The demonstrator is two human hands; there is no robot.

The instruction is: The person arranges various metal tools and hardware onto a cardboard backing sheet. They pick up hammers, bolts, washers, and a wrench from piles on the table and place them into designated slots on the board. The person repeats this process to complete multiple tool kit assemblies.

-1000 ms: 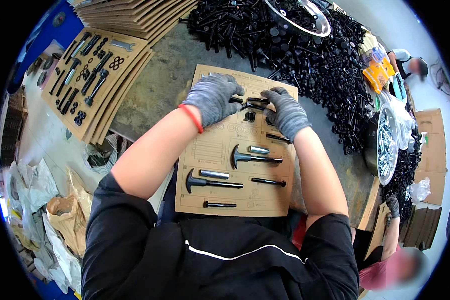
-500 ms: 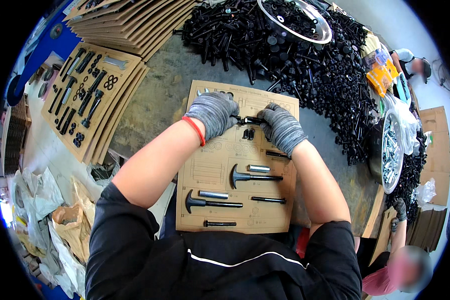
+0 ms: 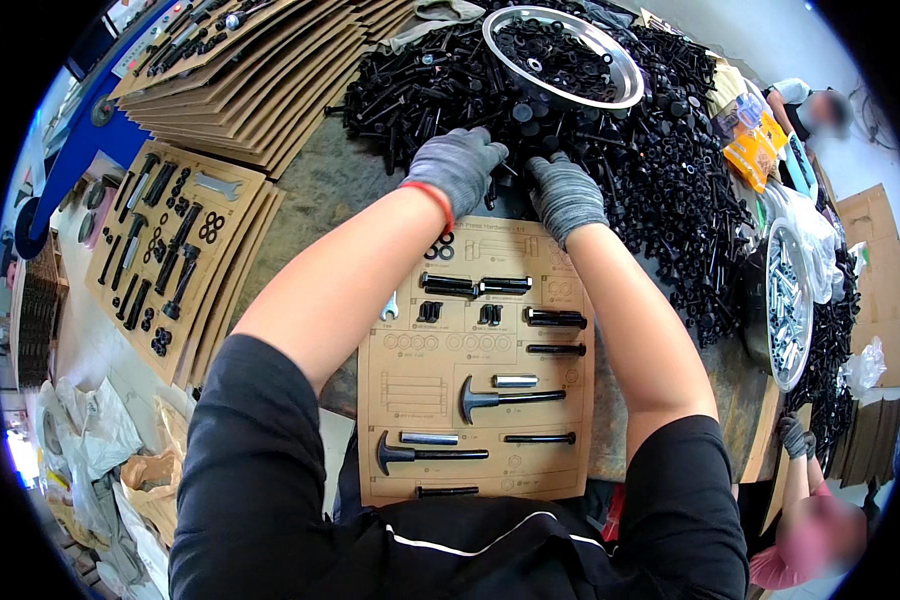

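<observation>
Cardboard sheet [image 3: 545, 465], head view: it lay before you, at the near side of the heap of black bolts [image 3: 410, 95], bearing long bolts [image 3: 556, 318] and T-shaped handles [image 3: 470, 400]. Both your hands reached past its top edge. Left hand [image 3: 457, 168]: fingers curled at the heap; could not tell whether they pinched anything. Right hand [image 3: 568, 200]: fingers bent down among the pieces, grip likewise unclear. Judgement: you seemed to be picking from the heap; fingertip pinches on single pieces looked best. Your forearms [image 3: 635, 340] spanned the sheet, so keeping them high would have spared the layout.
</observation>
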